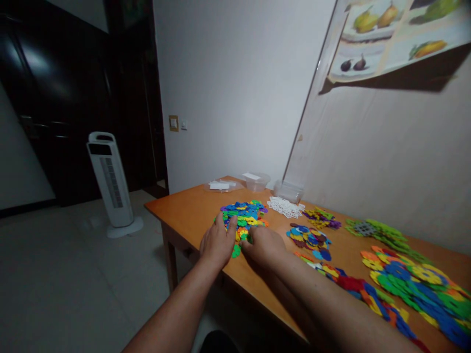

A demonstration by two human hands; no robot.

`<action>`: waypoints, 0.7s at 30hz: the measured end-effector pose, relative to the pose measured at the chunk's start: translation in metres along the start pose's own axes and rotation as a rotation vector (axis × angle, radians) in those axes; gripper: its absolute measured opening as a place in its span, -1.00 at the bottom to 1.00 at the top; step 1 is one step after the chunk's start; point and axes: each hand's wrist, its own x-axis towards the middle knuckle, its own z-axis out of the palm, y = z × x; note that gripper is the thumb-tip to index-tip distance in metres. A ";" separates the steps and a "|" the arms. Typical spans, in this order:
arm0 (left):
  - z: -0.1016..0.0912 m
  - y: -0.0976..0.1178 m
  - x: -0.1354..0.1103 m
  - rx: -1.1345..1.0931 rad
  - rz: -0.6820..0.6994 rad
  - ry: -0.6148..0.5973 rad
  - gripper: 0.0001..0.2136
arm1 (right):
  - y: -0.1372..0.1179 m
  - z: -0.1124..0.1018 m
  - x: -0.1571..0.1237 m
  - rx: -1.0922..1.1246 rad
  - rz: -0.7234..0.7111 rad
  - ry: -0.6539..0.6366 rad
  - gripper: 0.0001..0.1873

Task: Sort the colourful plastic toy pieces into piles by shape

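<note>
A heap of small, flat, multicoloured plastic pieces with scalloped rims [242, 211] lies on the orange-brown wooden table [187, 208], between the two hands. The left hand [217, 241], at eight o'clock of the heap, is open, thumb apart from fingers; the right hand [268, 245], at four, has curled fingers, and I cannot tell whether they grip anything. A green scalloped piece [236, 251] sits at six, near the table's edge, so low, gentle, inward pressure seems best. White flat openwork pieces [285, 207] lie towards three; a clear plastic bowl [257, 183] stands at one.
</note>
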 end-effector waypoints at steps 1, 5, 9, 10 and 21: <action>0.000 0.000 0.000 -0.004 -0.002 0.001 -0.35 | 0.000 0.001 0.000 -0.007 0.005 -0.002 -0.57; 0.000 0.001 -0.001 0.000 -0.005 -0.006 -0.37 | 0.000 0.001 -0.001 -0.036 0.033 0.014 -0.60; 0.000 0.000 0.001 0.009 -0.003 -0.016 -0.36 | 0.007 -0.005 -0.002 -0.056 0.059 0.080 -0.59; 0.000 0.000 0.001 0.009 0.000 -0.015 -0.36 | 0.010 -0.008 -0.003 -0.056 0.067 0.104 -0.60; -0.001 -0.004 0.006 0.006 0.016 0.005 -0.35 | 0.169 -0.055 -0.051 0.083 0.385 0.400 -0.62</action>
